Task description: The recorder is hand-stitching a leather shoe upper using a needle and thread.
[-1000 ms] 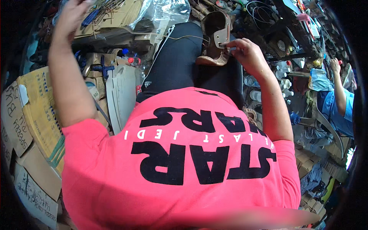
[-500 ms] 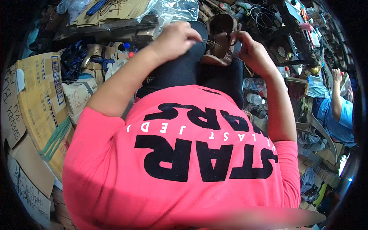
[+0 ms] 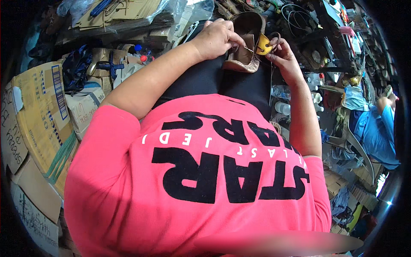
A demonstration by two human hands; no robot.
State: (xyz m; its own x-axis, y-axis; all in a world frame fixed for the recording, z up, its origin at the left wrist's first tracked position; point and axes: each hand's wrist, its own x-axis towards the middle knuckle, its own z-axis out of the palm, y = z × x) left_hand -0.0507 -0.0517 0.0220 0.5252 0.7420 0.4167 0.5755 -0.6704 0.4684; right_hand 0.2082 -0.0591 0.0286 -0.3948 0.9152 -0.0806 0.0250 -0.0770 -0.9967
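Observation:
A brown leather piece [image 3: 242, 65], hollow and shaped like a shoe upper, rests on my dark-trousered thighs near the top of the view. My left hand [image 3: 216, 39] is closed in a pinch at its opening, on what looks like a thin thread. At the right edge of the leather, my right hand [image 3: 283, 58] grips a yellow flap [image 3: 265, 45] with small dark holes. A brown strap or lace [image 3: 277, 36] loops up beside those fingers. Whether a needle is in the left pinch is too small to see.
Cardboard boxes [image 3: 36, 111] stand on the left. Cardboard sheets under plastic [image 3: 128, 15] lie at the far left. Plastic bottles [image 3: 282, 108] and clutter crowd the right. Another person in blue [image 3: 376, 135] sits at the far right.
My left hand has moved right, to the leather's opening. The yellow flap now shows, turned up in my right hand, with the strap looped above it.

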